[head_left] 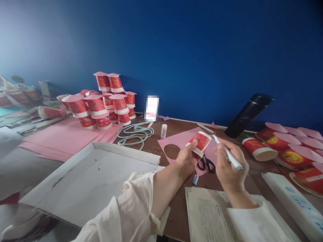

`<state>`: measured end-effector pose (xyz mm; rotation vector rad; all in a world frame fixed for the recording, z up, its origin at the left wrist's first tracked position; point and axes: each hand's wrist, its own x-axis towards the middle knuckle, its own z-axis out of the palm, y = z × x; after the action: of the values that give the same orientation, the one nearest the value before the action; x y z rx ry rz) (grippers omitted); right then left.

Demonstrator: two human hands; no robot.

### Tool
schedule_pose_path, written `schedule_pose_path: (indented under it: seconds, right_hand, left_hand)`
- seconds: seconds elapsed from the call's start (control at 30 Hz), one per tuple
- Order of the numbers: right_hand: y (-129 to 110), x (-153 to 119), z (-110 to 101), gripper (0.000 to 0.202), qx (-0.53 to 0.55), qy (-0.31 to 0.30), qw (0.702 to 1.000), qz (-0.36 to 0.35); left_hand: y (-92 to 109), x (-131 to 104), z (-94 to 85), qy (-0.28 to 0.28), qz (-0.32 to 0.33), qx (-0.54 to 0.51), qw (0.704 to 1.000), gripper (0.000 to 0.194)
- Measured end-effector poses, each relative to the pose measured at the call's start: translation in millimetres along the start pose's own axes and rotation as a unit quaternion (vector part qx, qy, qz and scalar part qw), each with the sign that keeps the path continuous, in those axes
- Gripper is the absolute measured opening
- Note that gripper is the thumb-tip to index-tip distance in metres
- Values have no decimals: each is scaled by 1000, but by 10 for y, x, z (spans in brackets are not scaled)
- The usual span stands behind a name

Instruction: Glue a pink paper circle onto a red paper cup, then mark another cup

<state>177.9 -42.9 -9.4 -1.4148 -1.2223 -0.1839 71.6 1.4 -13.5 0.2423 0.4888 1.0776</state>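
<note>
Tilted on its side, a red paper cup (201,141) with a white rim is gripped by my left hand (188,156), the thumb lying across its wall. My right hand (230,164) is closed around a white marker (229,154), whose tip points up and left toward the cup, close to its edge. Beneath the cup lies a pink paper sheet (171,138) with a round hole cut in it. Dark-handled scissors (206,165) rest partly on that sheet, their blades hidden. A small pale cap (195,180) sits just below. Behind stands a glue stick (164,131).
Red cups topped with pink paper (94,105) are stacked at left on pink sheets (50,139). A white box lid (83,181), coiled pale cable (136,134) and propped phone (151,108) are nearby. At right are a black bottle (246,117), more cups (292,156) and a power strip (295,201).
</note>
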Motion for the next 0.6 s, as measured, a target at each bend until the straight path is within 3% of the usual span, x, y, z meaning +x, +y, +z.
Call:
schedule_pose_path:
  seconds: [0.1,0.2,0.37,0.47,0.53,0.6]
  right_hand:
    - [120,17,41,40,26,-17,999,45]
    - [251,44,94,47,102,-30,984,145]
    - [235,88,148,54,292,-91,900,311]
    - [172,92,160,53,326,-110,883,320]
    - [180,91,162,51,309,-95,900,292]
    - [223,94,157,51,276,-79,919,269]
  left_hand:
    - [21,-7,21,10,-3,-4,1000,13]
    - [28,-10,39,23,-23,-14,999,17]
    - [21,9,50,4,-62,-32,998,23]
    - [10,16,48,11,-86,-6,996,26]
    - [-8,10,40,3,-95,18,995,34]
    - [-44,-5,21,-39,-98,51,993,42]
